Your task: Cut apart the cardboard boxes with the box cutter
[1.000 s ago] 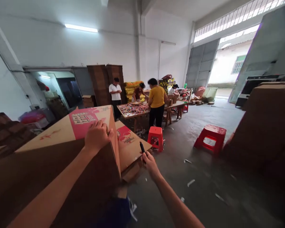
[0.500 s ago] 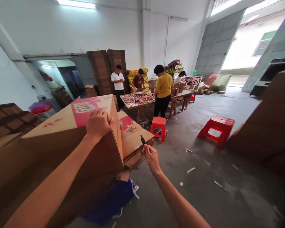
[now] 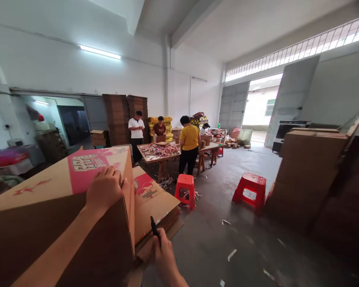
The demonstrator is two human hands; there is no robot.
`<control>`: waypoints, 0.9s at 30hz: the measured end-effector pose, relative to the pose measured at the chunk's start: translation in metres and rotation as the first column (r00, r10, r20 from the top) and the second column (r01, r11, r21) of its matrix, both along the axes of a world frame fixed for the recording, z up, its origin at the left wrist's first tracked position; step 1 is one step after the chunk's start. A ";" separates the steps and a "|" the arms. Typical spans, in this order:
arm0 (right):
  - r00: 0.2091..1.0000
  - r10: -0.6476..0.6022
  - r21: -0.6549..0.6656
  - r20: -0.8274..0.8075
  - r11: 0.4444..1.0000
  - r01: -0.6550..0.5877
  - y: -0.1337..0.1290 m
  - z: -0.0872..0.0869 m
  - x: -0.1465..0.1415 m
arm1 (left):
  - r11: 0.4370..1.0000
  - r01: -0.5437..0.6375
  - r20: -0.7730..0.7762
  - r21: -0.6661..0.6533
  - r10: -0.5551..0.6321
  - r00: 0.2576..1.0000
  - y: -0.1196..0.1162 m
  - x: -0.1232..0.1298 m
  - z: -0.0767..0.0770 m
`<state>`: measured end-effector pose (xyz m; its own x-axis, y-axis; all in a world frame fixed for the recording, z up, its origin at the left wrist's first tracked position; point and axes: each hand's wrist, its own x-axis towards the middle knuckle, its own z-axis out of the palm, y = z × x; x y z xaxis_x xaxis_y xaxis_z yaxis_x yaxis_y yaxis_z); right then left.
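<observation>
A large cardboard box with pink and red print fills the lower left. My left hand holds its upper edge near the right corner, fingers bent on the printed top. Flattened cardboard with a red printed patch is stacked just right of the box. In front of this stack my right hand is closed round a slim black pen-like tool. The tool's narrow tip points up and slightly left; whether it is a marker or a small knife I cannot tell.
Two red stools stand on the floor, with paper scraps around. Behind them, several people work around a table heaped with small colourful packets. Stacked brown boxes rise at the right, taller stacks by the back wall.
The view has tilted up and turned, so the room sits lower and further left. My right hand with the black tool is lower and closer to the box. My left hand keeps its hold.
</observation>
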<state>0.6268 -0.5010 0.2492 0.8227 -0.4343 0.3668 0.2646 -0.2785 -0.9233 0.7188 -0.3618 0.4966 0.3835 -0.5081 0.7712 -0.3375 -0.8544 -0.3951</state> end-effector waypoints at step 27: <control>0.969 -0.165 -0.502 -0.186 0.863 0.050 0.098 0.015 0.026 | 0.990 0.102 -0.108 -0.095 -0.112 0.988 0.045 0.009 -0.020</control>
